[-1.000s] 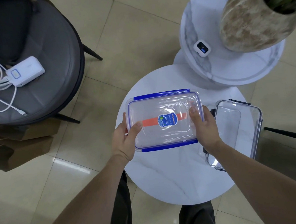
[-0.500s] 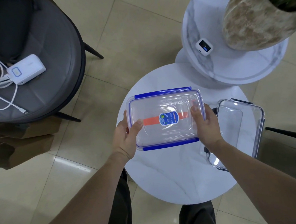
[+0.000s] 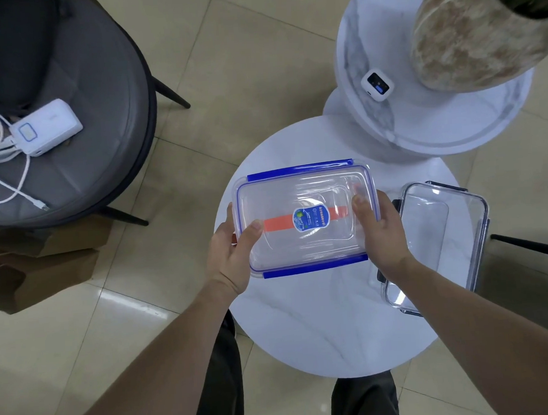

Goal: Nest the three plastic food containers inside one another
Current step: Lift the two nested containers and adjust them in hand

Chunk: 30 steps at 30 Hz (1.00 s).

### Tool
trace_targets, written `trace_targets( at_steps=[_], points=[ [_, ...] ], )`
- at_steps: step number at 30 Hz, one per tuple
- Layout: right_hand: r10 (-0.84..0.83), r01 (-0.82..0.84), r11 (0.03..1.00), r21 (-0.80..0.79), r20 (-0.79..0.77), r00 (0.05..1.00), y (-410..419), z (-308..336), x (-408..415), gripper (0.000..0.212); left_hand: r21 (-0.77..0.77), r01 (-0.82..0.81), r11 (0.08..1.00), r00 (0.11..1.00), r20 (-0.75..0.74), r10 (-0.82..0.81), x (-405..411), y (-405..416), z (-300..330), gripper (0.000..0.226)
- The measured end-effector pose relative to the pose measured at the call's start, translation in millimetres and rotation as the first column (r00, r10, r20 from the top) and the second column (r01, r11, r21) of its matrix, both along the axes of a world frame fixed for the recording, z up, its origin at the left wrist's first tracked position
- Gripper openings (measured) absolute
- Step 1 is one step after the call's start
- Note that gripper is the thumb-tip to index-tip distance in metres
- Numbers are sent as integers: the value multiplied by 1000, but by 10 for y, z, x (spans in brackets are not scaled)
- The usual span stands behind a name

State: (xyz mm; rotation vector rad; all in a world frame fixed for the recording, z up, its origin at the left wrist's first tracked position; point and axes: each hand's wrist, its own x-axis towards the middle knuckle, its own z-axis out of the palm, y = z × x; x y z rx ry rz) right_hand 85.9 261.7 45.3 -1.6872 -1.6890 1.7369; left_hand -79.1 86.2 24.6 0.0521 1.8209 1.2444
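A grey chair fills the upper left of the frame, and on its seat a white power bank lies with a looped white cable attached. Below the chair, at the left edge, a brown paper bag is seen on the floor, which is laid with glossy beige tiles.

In the centre, a round white marble surface is seen. Above it, a clear box with blue clips, a lid and an orange label band is held at both short ends. The left hand is wrapped around its left end, thumb on the lid; the right hand is closed on its right end, thumb likewise on top. The fingers beneath are hidden by the box.

Just right of the right hand, a second clear box, open and with dark clips, rests on the surface near its right edge. A third container cannot be made out.

In the upper right, a taller round marble stand carries a small white device and a large mottled pot with green leaves.
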Motion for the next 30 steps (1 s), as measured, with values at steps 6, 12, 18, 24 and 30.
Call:
trace_targets(
  at_steps=[6, 12, 18, 24, 30],
  points=[
    [-31, 30, 999, -34, -23, 999, -5, -7, 2, 27, 4, -54, 999, 998, 39, 54, 28, 16, 34, 77],
    [-32, 31, 999, -43, -41, 999, 20, -26, 17, 40, 61, -110, 992, 989, 107, 103, 26, 53, 99, 47],
    [-24, 21, 998, -60, -60, 998, 50, -32, 36, 42, 71, -114, 991, 983, 150, 102, 16, 25, 150, 29],
    [-1, -7, 995, -95, -78, 997, 48, -16, 46, 45, 87, -71, 994, 983, 175, 55, -4, -55, 167, 35],
    [54, -71, 983, -169, -103, 993, 60, 14, 136, 42, 59, -91, 994, 970, 231, 75, 79, -214, 138, 71]
  ],
)
